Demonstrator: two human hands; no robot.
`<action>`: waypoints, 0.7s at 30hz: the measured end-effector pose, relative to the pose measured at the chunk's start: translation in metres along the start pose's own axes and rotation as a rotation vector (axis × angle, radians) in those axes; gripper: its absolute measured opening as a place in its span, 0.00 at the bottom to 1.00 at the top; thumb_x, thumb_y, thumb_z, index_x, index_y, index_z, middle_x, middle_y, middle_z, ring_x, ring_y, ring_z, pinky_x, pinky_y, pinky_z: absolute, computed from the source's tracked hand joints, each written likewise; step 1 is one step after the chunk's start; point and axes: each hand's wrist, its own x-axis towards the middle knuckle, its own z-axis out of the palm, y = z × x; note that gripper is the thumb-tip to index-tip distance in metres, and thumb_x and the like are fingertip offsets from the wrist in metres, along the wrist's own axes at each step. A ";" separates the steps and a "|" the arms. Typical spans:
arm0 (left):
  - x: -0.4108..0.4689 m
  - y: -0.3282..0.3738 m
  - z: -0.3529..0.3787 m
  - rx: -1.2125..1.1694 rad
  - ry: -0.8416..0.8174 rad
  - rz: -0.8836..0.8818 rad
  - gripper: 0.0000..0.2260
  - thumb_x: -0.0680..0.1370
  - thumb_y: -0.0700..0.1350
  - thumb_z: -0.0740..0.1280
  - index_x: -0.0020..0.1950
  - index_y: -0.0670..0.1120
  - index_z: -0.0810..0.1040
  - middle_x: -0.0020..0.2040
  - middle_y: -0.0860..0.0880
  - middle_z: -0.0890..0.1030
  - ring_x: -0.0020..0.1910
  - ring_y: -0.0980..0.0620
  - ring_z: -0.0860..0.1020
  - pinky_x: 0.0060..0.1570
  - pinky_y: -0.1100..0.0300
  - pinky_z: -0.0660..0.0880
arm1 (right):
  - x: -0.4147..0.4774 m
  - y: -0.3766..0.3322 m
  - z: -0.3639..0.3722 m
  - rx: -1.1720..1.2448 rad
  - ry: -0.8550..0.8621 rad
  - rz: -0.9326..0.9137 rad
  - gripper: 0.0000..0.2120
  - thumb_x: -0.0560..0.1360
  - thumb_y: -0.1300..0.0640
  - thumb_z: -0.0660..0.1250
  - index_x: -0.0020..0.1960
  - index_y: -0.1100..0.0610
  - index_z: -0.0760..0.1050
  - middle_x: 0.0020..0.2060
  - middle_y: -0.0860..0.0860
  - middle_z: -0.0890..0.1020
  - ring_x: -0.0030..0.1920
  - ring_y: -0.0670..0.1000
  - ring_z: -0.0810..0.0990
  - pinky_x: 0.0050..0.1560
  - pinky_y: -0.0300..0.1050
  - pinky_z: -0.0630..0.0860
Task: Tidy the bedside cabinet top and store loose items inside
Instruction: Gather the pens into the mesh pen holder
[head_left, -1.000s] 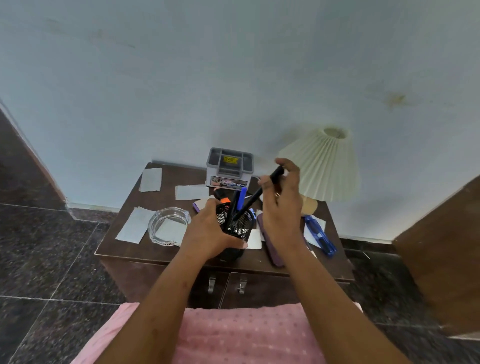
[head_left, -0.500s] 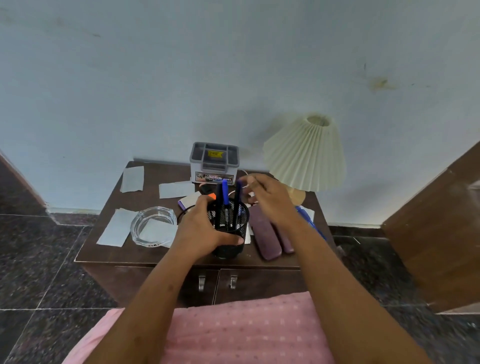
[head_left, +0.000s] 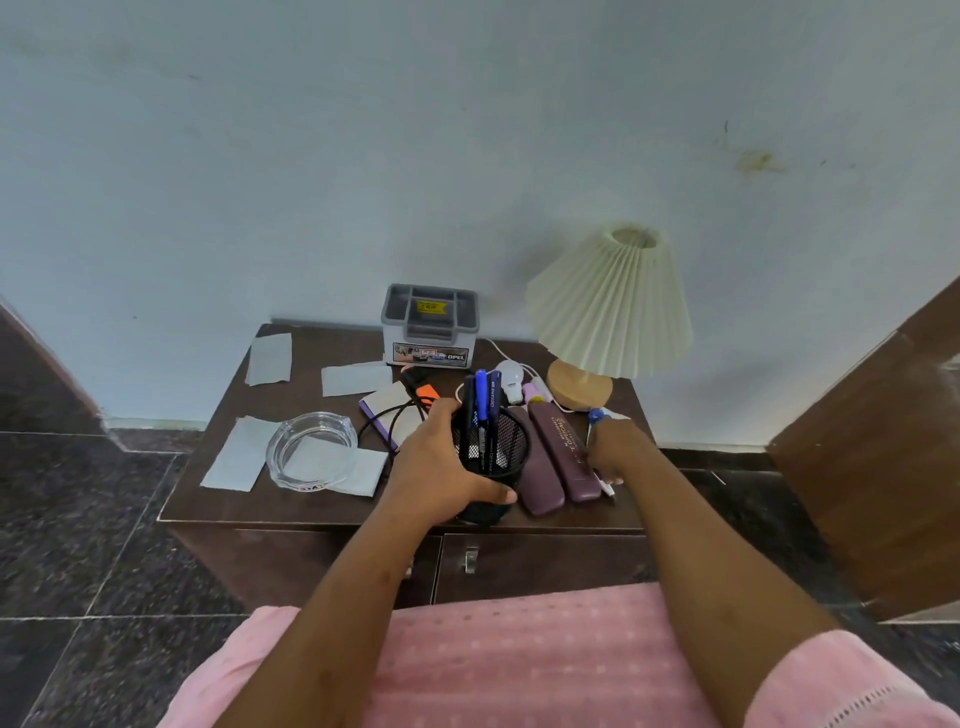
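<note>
Left hand (head_left: 436, 473) grips mesh cup (head_left: 513, 448) holding three pens (head_left: 481, 395); right hand (head_left: 615, 449) beside two purple cases (head_left: 560, 441), grip unclear.

Soft, even daylight fills the frame; the lamp (head_left: 610, 306) casts a faint shadow leftward on the wall (wide-angle bending warps the edges).

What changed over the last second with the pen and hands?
The right hand put the black pen into the black mesh pen cup, let go, and moved right to a blue-capped item beside the purple cases; its grip there is unclear. The left hand still grips the cup. Grey paper slips, clear glass ashtray and pleated cream lamp stayed put.
</note>
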 end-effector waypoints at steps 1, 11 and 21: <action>0.000 -0.001 -0.001 0.007 0.001 -0.006 0.45 0.54 0.53 0.81 0.66 0.52 0.64 0.55 0.54 0.74 0.54 0.53 0.72 0.53 0.60 0.69 | 0.004 -0.004 0.003 0.007 0.041 0.011 0.16 0.74 0.65 0.63 0.62 0.63 0.72 0.60 0.60 0.77 0.58 0.58 0.76 0.49 0.47 0.74; 0.004 -0.008 -0.012 0.004 0.033 -0.055 0.46 0.55 0.51 0.82 0.68 0.50 0.63 0.62 0.49 0.74 0.57 0.51 0.71 0.54 0.60 0.66 | 0.019 -0.016 0.017 0.066 0.117 0.128 0.17 0.77 0.62 0.61 0.65 0.58 0.70 0.62 0.56 0.75 0.62 0.57 0.75 0.55 0.51 0.74; 0.002 -0.013 -0.014 0.027 0.022 -0.088 0.46 0.55 0.50 0.82 0.68 0.50 0.63 0.63 0.50 0.74 0.61 0.50 0.72 0.56 0.59 0.67 | 0.008 -0.031 -0.010 0.219 0.057 0.034 0.05 0.74 0.59 0.63 0.42 0.60 0.71 0.41 0.55 0.77 0.45 0.57 0.78 0.45 0.46 0.73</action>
